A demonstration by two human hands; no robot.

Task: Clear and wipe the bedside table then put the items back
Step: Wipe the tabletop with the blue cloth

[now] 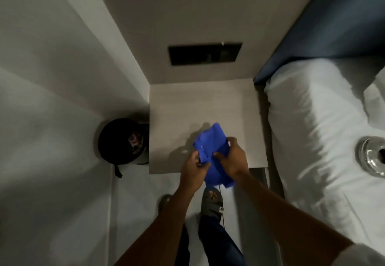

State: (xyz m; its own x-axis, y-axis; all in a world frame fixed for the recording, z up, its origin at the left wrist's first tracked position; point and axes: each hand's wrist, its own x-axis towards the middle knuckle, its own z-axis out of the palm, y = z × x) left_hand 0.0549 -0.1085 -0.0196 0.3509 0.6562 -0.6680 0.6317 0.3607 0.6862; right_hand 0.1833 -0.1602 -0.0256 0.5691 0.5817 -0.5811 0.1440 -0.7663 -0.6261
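Crumpled bright blue cleaning cloth (pixel 212 153), held over the front edge of the pale wood-grain bedside worktop (pixel 200 107). Left hand (pixel 192 168) and right hand (pixel 233 158) each have a grip clenched on the cloth. Black round waste bin (pixel 123 140) stands just left of the worktop; white-sheeted bed (pixel 312 130) on the right carries a clear glass ashtray (pixel 373 156).

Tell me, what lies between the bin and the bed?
The bedside table, seen in the head view; both hands hold a blue cloth over it.
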